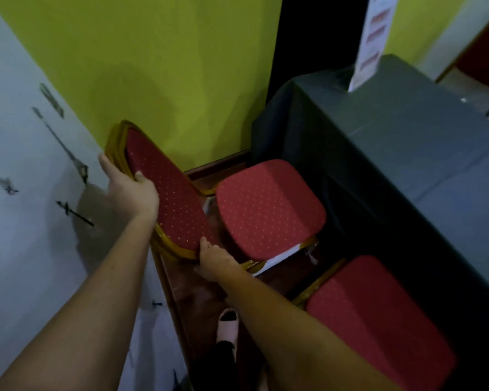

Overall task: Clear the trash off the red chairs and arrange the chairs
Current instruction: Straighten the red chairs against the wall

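Gold-framed red dotted padded chair (170, 198), centre-left: rigid, probably weighty; left hand (130, 190) and right hand (215, 261) clamp its backrest frame.

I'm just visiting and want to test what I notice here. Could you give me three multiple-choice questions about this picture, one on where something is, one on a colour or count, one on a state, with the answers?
1. Where is the left hand?
A. on the upper edge of the chair's backrest
B. on the grey tablecloth
C. on the floor

2. How many red seat cushions show?
A. one
B. two
C. four

3. What is the state of the chair seats?
A. piled with trash
B. bare
C. covered by cloth

Answers:
1 A: the left hand grips the gold-framed backrest, while the right hand holds its lower edge.
2 B: the far seat cushion and near seat cushion beside the draped table.
3 B: nothing lies on either.
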